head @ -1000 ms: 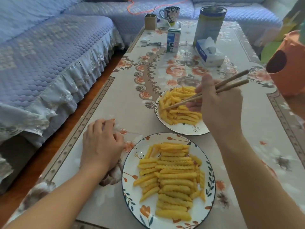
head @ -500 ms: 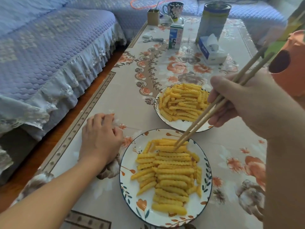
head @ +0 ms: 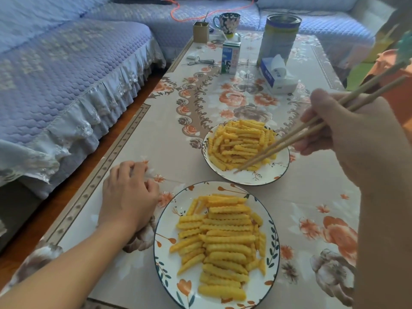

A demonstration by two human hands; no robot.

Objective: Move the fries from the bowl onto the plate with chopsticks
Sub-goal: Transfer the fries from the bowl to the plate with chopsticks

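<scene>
Since half a second ago the chopsticks have swung away from the plate and back over the bowl; a second ago they were in the bowl as well, so one carry has probably just been completed.

Head view, only view:
- Right hand raised above the desk, fingers curled round the chopsticks. Tips lie close together at the near side of the bowl's pile, no fry between them that I can make out.
- Left hand rests on the desk just left of the plate, unchanged; fingers loosely curled, gripping nothing visible.
- Fries in bowl: heaped, plenty left. Fries on plate: a broad layer, roughly in rows.
- Further back: milk carton, tall tin, tissue box, mug.

Judgement: a new pick is starting; task is perhaps halfway. Next move needs the tips to open, straddle a single fry at the near edge of the pile, and close. Risk: crinkled fries interlock, so a neighbour may drag along and drop on the desk.
</scene>
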